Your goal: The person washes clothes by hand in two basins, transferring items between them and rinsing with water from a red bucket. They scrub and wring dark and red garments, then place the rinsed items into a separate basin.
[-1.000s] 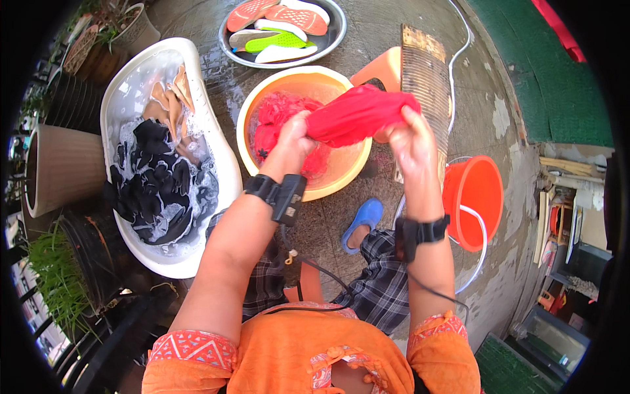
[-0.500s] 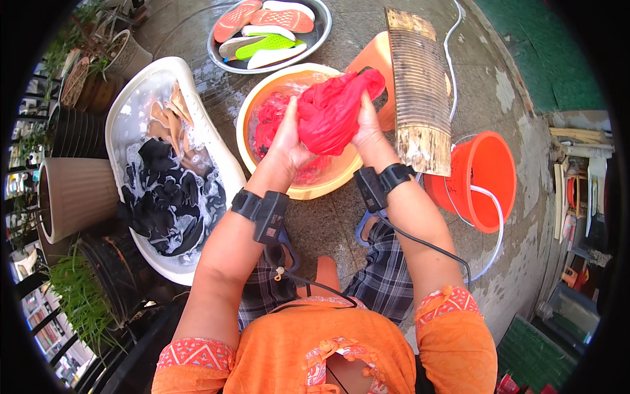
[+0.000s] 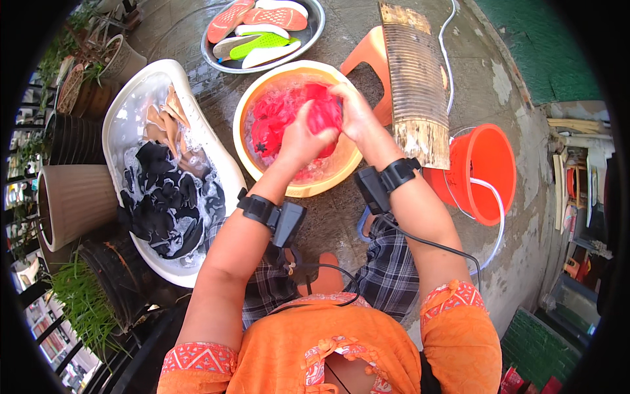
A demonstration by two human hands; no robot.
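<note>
A red wet cloth (image 3: 321, 118) is bunched between my two hands over the water of a yellow basin (image 3: 241, 157). My left hand (image 3: 303, 139) presses on its near left side, fingers slightly blurred. Round its right side curls my right hand (image 3: 354, 113), with part of the fingers hidden. More red fabric with a dark patch (image 3: 262, 125) lies soaking in the basin to the left of my hands. A black band with a small box sits on each wrist.
Left stands a white tub (image 3: 226, 172) of suds with black clothes (image 3: 164, 197) and tan fabric. A metal basin (image 3: 319, 33) of insoles is at the far side. On the right are a wooden washboard (image 3: 417, 85), an orange stool (image 3: 367, 52) and a red bucket (image 3: 492, 171) with a hose.
Both hands have lowered the red cloth from above the basin's right side into it, and the bundle is now smaller and blurred. The stool's legs show more.
</note>
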